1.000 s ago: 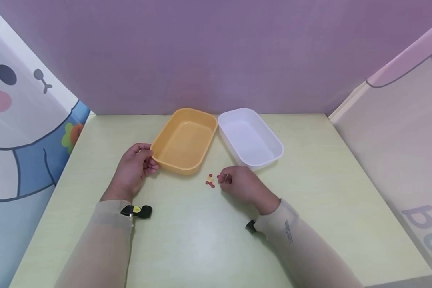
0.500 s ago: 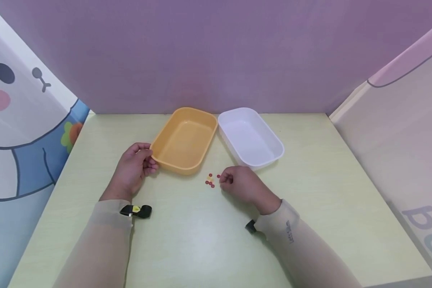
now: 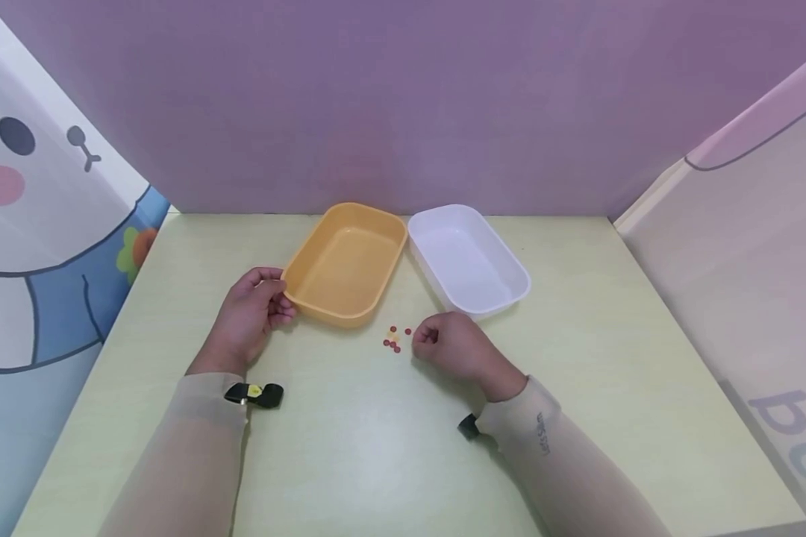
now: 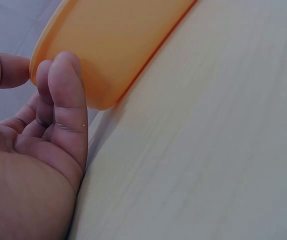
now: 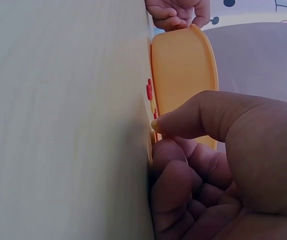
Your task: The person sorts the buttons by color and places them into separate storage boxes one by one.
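Observation:
My left hand (image 3: pixel 251 317) pinches the near left edge of an orange-yellow tray (image 3: pixel 345 261), its thumb on the rim and fingers against the side. In the left wrist view, these fingers lie along the tray's outer wall. My right hand (image 3: pixel 453 343) is low at the table, fingers curled and thumb close to the index finger. Just left of it lies a red bead (image 3: pixel 407 331), apart from a small cluster of red and yellow beads (image 3: pixel 392 340). A yellowish spot shows at the right thumb tip in the right wrist view; whether it is a nail or a bead is unclear.
A white tray (image 3: pixel 470 261) stands right of the orange-yellow one, their far corners nearly touching, behind my right hand. Both rest on a pale wood-grain table (image 3: pixel 363 455). A purple panel (image 3: pixel 389 104) rises at the back, with printed panels on either side.
My right hand has shifted slightly to the right, uncovering more of the lone red bead. The left hand and both trays keep their places.

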Available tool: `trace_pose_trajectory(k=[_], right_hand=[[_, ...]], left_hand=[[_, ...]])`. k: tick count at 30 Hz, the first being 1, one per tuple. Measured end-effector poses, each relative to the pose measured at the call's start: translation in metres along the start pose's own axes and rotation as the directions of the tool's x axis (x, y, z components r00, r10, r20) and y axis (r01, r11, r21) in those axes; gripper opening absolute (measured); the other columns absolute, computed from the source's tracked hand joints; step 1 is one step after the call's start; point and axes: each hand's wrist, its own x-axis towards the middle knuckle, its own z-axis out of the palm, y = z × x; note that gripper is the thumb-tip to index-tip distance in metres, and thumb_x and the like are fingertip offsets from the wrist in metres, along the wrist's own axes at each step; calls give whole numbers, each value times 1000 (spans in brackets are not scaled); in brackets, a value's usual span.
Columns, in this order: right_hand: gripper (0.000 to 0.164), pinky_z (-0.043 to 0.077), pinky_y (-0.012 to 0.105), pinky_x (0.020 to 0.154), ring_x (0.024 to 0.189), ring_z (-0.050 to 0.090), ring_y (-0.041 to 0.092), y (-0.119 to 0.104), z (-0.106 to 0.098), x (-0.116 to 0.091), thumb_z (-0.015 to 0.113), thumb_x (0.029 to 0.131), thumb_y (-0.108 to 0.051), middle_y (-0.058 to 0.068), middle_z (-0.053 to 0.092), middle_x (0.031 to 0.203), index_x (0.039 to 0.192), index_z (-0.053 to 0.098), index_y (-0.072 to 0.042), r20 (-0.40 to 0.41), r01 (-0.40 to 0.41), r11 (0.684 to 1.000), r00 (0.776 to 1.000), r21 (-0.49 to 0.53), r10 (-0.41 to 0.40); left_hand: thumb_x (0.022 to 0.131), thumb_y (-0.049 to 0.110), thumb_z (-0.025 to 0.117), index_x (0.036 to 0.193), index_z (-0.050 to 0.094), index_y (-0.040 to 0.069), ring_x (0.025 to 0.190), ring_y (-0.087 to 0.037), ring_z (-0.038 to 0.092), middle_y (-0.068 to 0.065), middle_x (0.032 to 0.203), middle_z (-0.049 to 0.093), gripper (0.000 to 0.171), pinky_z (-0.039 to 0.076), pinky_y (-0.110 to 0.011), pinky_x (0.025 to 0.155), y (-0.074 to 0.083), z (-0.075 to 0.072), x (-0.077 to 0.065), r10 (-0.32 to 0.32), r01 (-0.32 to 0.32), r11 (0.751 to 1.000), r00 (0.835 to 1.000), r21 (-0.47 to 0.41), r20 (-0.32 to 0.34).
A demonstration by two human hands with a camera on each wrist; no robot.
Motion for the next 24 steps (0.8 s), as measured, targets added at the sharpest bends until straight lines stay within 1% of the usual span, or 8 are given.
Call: trace_pose_trajectory(k=[4,9,13,24], right_hand=[[14,54,28,69,71,61,13,1,1,0,75,98,-11,-6,72,81,89,81,-20,-6,-2,1000,1000,12,2],[15,51,27,65,66,58,11,2,2,0,73,97,-12,-6,70,76,86,80,-20,-20,21,1000,1000,7,-21],[16,50,26,64,65,57,11,2,2,0,72,97,-11,-6,69,75,85,79,-20,-21,26,1000,999,8,-26],[15,53,29,68,67,60,13,3,1,2,72,97,-12,-6,69,76,86,78,-20,-25,19,1000,1000,0,-19]], left_hand=[[118,18,55,133,56,15,76,-12,68,0,89,67,16,66,-22,69,-1,-1,0,-4,4,1000,1000,4,-5],[118,19,56,134,57,15,77,-13,68,0,90,67,16,66,-23,70,-2,-2,1,0,0,1000,1000,9,-4],[118,19,55,134,56,14,78,-13,68,-1,90,67,17,66,-23,71,-3,-3,1,-1,1,1000,1000,5,-1],[118,21,56,133,58,16,77,-13,69,0,90,68,16,66,-24,70,-4,-4,4,-6,6,1000,1000,14,-11]])
